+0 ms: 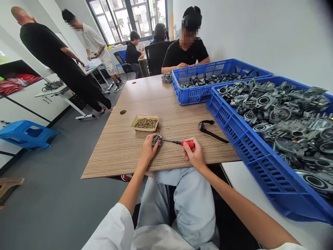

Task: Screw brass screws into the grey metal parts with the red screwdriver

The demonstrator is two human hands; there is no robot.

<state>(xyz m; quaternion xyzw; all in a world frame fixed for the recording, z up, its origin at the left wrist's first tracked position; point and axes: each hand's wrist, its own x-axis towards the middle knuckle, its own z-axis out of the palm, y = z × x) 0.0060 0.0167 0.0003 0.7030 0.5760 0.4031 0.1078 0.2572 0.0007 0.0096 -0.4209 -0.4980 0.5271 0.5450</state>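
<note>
A person seated at a wood-grain bench point(109, 152) grips a small metal part point(156, 140) in the left hand point(148, 147) and a red-handled screwdriver point(188, 144) in the right hand point(194, 152), its shaft pointing at the part. A tray point(145, 130) of small brass-coloured pieces point(145, 123) stands just beyond; a black wristwatch point(201, 126) lies beside a blue crate point(241, 139) heaped with metal castings point(283, 113).
</note>
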